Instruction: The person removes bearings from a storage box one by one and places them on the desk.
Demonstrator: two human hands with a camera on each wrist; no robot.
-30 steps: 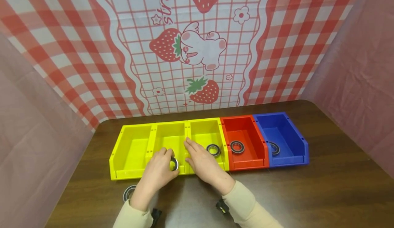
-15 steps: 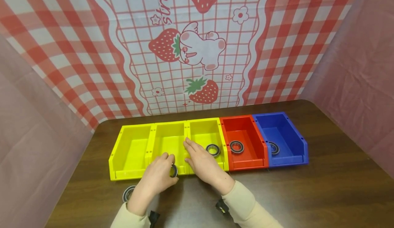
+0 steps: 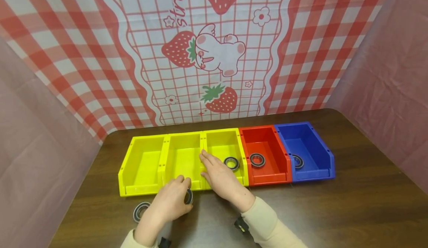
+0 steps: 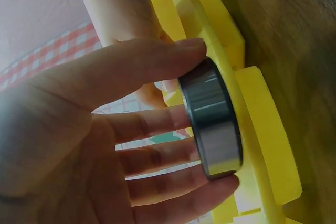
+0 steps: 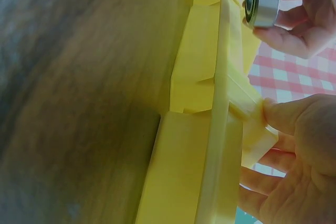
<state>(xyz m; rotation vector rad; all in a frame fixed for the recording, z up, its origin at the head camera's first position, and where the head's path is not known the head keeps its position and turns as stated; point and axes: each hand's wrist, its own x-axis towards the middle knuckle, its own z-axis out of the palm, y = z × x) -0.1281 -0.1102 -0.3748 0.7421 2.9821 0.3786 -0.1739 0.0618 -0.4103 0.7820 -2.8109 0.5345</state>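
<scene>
My left hand holds a ball bearing by its rim, thumb on one side and fingers on the other. The bearing is tilted on edge, just in front of the middle yellow bin. My right hand grips the divider between that bin and the third yellow bin, its thumb on the near-left side in the right wrist view. Another bearing lies in the third yellow bin. On the table, beside my left wrist, is a loose bearing, partly covered by the wrist.
Left of these stands another yellow bin. To the right, a red bin and a blue bin join the row, with one bearing in the red and one bearing in the blue. A checked cloth hangs behind the table.
My left hand has drawn back toward me with the bearing, from over the middle yellow bin to in front of its lip. The right hand stays in place.
</scene>
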